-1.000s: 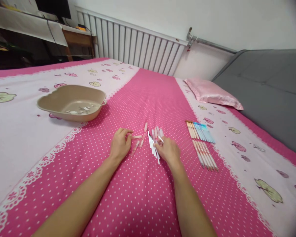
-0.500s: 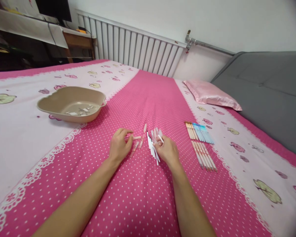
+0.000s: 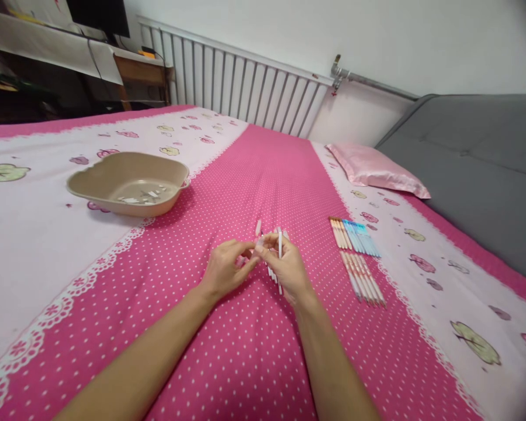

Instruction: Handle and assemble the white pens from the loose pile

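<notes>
Assembly step: left hand [image 3: 225,270] pinches a small pink piece [image 3: 258,241] to the white pen [image 3: 279,244] gripped by right hand [image 3: 289,270]; mating likely needs careful alignment.

white pen [image 3: 279,244]: thin, near upright, over the pink dotted bed [image 3: 254,351]. pink clear barrel [image 3: 258,228] lies flat just beyond.

A home bedroom is shown here: a bed is covered by a pink dotted sheet [image 3: 263,175], 1 satin pillow [image 3: 377,169] is laid beside grey padding [image 3: 477,169], and a white radiator [image 3: 245,88] is fixed along the wall.
</notes>
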`<state>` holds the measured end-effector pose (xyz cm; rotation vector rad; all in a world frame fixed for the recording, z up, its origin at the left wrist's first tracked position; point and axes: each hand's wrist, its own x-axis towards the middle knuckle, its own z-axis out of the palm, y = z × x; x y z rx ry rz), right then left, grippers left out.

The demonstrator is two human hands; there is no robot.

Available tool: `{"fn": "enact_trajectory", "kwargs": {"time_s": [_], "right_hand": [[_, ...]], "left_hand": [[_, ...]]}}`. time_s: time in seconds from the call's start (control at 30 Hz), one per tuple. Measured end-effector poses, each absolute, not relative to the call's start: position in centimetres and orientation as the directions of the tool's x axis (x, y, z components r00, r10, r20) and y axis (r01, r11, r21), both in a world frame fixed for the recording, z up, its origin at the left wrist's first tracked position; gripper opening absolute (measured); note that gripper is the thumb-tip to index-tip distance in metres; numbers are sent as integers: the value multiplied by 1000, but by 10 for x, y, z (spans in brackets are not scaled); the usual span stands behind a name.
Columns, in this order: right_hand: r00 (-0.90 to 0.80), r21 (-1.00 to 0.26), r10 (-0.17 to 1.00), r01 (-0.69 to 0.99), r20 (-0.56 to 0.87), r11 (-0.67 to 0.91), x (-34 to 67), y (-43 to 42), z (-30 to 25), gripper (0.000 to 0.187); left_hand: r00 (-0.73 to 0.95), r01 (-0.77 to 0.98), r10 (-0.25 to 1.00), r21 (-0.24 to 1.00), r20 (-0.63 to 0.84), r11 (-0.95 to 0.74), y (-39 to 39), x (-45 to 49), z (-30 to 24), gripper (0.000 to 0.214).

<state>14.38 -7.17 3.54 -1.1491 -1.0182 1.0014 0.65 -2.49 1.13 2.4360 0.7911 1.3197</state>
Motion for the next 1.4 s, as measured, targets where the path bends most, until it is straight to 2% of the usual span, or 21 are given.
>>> {"fn": "enact_trajectory", "kwargs": {"time_s": [0.17,0.3,0.4,0.53,0.6,0.73,0.8,1.0,1.27,1.4], "right_hand": [[222,-989,970,-95,93,117,142,-73,38,30],[254,-936,966,-324,51,135,147,-73,48,25],[310,-868,948,-450,68,210,155,-70,48,21],[409,-812,906,-491,104,315,164,-66,46,16],[417,-796,900,-498,128,345,166,-67,46,23],[461,-778,858,-443,228,445,164,-69,49,49],[502,-794,819,-361,277,490,162,-70,50,53],[576,-858,749,-149,329,492,154,-72,49,38],[572,-892,742,-37,351,451,151,-72,46,36],[561,-872,750,-98,350,480,150,-71,45,32]], "left_hand": [[387,346,631,528,673,-775,-24,7,10,15],[361,366,647,537,672,-761,-25,6,8,15],[397,366,655,543,643,-755,-25,5,8,18],[440,347,636,533,634,-771,-26,5,9,18],[462,340,628,529,626,-778,-27,5,10,16],[491,336,619,522,614,-784,-27,6,11,15],[513,326,609,519,605,-790,-27,5,10,14],[564,328,587,495,581,-804,-29,5,11,16],[570,280,565,505,597,-817,-29,5,12,17],[559,270,561,506,610,-819,-29,5,12,17]]}}
